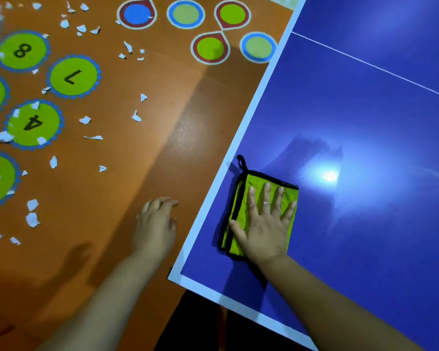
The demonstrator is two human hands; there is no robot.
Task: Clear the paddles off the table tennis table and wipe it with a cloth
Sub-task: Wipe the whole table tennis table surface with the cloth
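We press our right hand [264,224] flat, fingers spread, on the green cloth [241,198] near the table [365,110] corner; unwiped blue stretches ahead-right. Left hand [156,221] hangs loose, holding nothing.

Right grip [264,224] hides much of the cloth [242,211]; left grip [157,221] blurred, perhaps loosely curled; tabletop [365,122] cut off right.

Surfaces before you:
1. Table tennis table [365,110]: blue top, white border [265,84], thin white centre line [378,68], and a bright light reflection [330,176]. One green, black-trimmed cloth [257,179] lies flat on it near your corner.
2. Floor [137,153]: orange, painted with green numbered discs [73,76] and ringed circles [185,14]. Torn white paper scraps [85,120] are scattered over it.
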